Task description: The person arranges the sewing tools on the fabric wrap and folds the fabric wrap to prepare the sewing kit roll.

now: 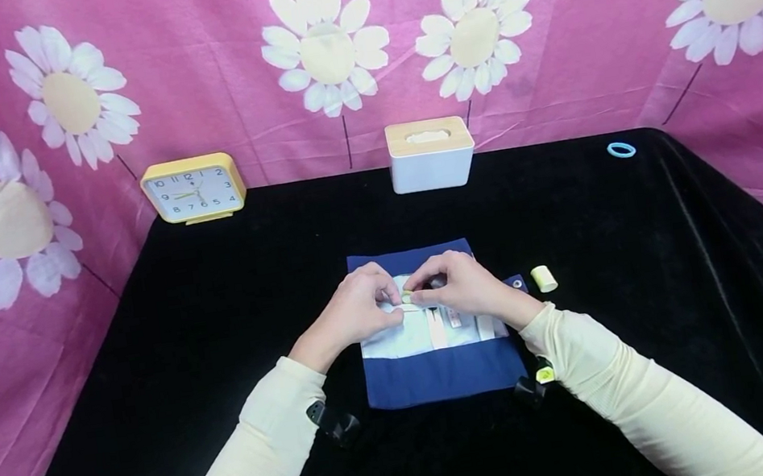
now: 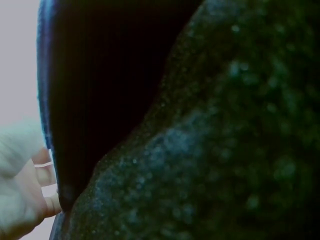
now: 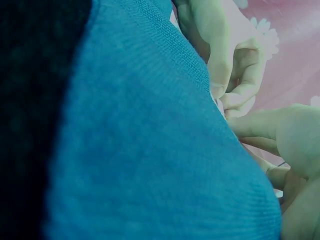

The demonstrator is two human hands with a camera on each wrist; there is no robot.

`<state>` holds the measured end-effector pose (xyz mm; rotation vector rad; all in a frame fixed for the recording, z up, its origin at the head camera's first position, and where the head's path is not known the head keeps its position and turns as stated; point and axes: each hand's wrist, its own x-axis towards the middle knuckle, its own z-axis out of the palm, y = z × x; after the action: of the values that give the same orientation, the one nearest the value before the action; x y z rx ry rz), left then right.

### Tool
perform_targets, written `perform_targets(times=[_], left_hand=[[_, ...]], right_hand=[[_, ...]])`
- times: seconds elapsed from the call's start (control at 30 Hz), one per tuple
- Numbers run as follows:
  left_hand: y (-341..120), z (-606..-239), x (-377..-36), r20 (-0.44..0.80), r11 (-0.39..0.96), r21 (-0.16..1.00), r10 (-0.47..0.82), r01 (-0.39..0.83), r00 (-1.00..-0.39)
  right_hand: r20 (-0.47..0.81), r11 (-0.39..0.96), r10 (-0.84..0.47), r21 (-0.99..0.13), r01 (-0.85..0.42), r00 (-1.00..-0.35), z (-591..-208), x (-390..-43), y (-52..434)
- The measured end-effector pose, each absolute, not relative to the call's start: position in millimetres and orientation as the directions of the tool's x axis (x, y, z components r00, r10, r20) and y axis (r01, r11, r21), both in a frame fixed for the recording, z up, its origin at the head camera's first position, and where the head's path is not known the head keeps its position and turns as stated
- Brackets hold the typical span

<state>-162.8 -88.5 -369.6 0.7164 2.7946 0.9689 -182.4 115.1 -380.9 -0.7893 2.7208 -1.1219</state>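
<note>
Navy-blue cloth organiser with a pale inner panel [image 1: 445, 376] lies unfolded flat on the black velvety surface [image 1: 273, 302], both hands over its upper left part. Right hand [image 1: 457, 284] appears to pinch a small yellow-green piece [image 1: 407, 297] between thumb and forefinger, just above the pale lining. Left hand [image 1: 361, 303] is right beside it, fingers bent toward the thumb; can't tell whether it grips the piece, the lining or nothing (fingertips cover the spot, and the wrist views don't settle it). My read: step in hand is fine fitting of that piece at the lining, near a narrow white vertical strap [image 1: 436, 329]. Done or not, can't say. Next move calls for the left fingers to steady the cloth while the right keeps a light pinch and guides the piece square; likely risk is the soft lining puckering or the piece slipping out. Pale-yellow short cylinder [image 1: 544, 278] lies apart from both hands, just right of the organiser's navy tab with a round snap [image 1: 516, 283]; looks like a candidate for later handling, judging by its colour and spot.
</note>
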Motion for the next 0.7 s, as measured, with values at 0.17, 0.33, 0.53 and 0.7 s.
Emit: perform_targets(times=[0.17, 0.33, 0.53, 0.7], left_hand=[[-88.0, -369.1, -161.9, 0.058, 0.681, 0.619, 0.457, 0.391, -0.888], [-87.8, -368.3, -161.3, 0.061, 0.673, 0.627, 0.460, 0.393, -0.886], [-87.8, -368.1, -161.2, 0.071, 0.665, 0.628, 0.467, 0.403, -0.881], [-87.8, -368.3, -161.5, 0.068, 0.663, 0.633, 0.467, 0.399, -0.882]], right_hand=[[0.113, 0.589, -0.511, -0.676, -0.443, -0.852, -381.6, -183.1, 115.7], [0.109, 0.586, -0.511, -0.681, -0.439, -0.853, -381.0, -183.3, 115.2], [0.110, 0.580, -0.516, -0.684, -0.441, -0.850, -380.2, -183.4, 114.2], [0.102, 0.580, -0.517, -0.689, -0.435, -0.850, -379.1, -183.2, 114.3]])
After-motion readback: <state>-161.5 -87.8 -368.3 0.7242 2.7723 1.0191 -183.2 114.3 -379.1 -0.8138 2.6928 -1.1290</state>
